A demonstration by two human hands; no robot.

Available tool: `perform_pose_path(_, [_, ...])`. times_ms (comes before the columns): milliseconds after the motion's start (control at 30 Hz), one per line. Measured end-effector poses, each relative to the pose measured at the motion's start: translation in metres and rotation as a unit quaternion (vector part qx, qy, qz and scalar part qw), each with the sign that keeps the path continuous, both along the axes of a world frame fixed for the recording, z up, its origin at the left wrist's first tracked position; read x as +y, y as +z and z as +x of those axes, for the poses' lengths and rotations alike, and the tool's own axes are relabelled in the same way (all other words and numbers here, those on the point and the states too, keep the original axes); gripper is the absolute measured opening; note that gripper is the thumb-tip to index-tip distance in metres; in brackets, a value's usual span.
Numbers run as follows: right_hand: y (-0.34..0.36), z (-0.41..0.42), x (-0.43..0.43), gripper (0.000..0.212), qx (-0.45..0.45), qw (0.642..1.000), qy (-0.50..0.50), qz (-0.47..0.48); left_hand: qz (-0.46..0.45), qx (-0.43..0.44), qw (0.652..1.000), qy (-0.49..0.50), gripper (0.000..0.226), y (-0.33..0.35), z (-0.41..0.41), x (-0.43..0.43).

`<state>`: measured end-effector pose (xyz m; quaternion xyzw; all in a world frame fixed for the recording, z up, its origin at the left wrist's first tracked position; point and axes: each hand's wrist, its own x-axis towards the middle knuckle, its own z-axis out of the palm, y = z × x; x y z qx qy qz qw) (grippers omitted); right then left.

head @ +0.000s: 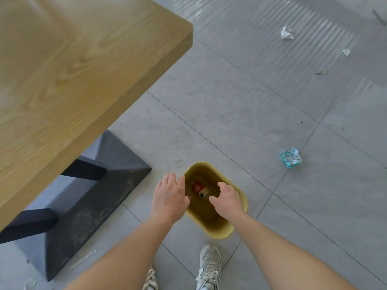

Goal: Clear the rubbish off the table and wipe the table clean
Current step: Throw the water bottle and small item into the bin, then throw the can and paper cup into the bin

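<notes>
Yellow bin (222,229) on grey floor tiles (230,114) at six o'clock, oblong, open-topped, just beyond two white sneakers (209,266). Inside, one red can (197,186) beside one brown cardboard roll (206,193). Wooden table (69,80) at ten o'clock, bare top, on a dark base (100,185). Three scraps loose on the floor: one crumpled white paper (287,33) at one o'clock, one smaller clear scrap (346,52) further right, one blue wrapper (290,157) at three o'clock. Left hand (169,195) spread flat over the bin's left rim, fingers loose, holding nothing; touching the rim or not, cannot tell. Right hand (227,198) above the bin's mouth, fingers curled downward, released, empty.
</notes>
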<state>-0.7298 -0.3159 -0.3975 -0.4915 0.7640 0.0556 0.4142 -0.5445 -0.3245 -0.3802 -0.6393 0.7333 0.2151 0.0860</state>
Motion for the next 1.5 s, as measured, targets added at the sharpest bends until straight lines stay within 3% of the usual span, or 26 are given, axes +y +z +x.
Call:
perform_pose_path(367, [0.092,0.012,-0.005,0.061,0.03,0.996,0.069,-0.056,-0.004,-0.059,0.997,-0.054,0.057,0.084,0.004,0.002])
perform_pose_path(633, [0.196,0.013,0.006,0.055,0.067,0.98,0.157,-0.104,-0.063,-0.021,0.998,-0.008,0.058,0.189,0.009,0.024])
perform_pose_path(933, [0.326,0.032,0.01,0.051,0.042,0.958,0.203,-0.196,-0.146,-0.039,0.988,0.026,0.06,0.313,0.028,0.052])
perform_pose_path(1267, [0.408,0.096,0.023,0.05,0.009,0.921,0.283,-0.269,-0.197,-0.059,0.973,0.104,0.063,0.385,0.103,0.101])
perform_pose_path(1500, [0.449,0.187,0.046,0.066,-0.024,0.886,0.338,-0.317,-0.209,-0.07,0.957,0.19,0.066,0.417,0.196,0.154])
